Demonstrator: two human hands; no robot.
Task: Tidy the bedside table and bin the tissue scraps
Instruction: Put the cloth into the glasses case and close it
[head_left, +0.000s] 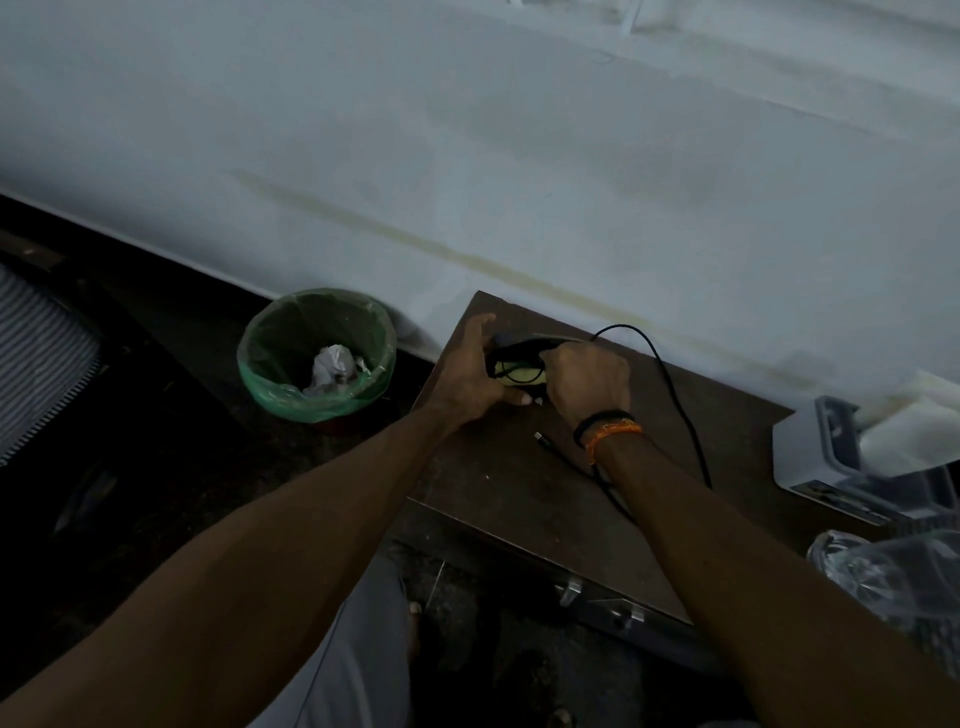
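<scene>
On the brown bedside table (519, 483), near its far left corner, both hands meet over a small dark object with a yellowish part (519, 366). My left hand (470, 371) grips it from the left. My right hand (587, 376) closes on it and on the black cable (670, 384), which loops along the wall side and back under my right wrist, its plug end (542, 439) lying loose on the table. A bin with a green liner (317, 356) stands on the floor left of the table, crumpled white tissue (332, 366) inside.
A white and grey box-like device (831, 457) sits at the table's right end, with clear crinkled plastic (883, 571) in front of it. The pale wall runs directly behind the table. A striped fabric edge (36, 358) lies far left. The floor is dark.
</scene>
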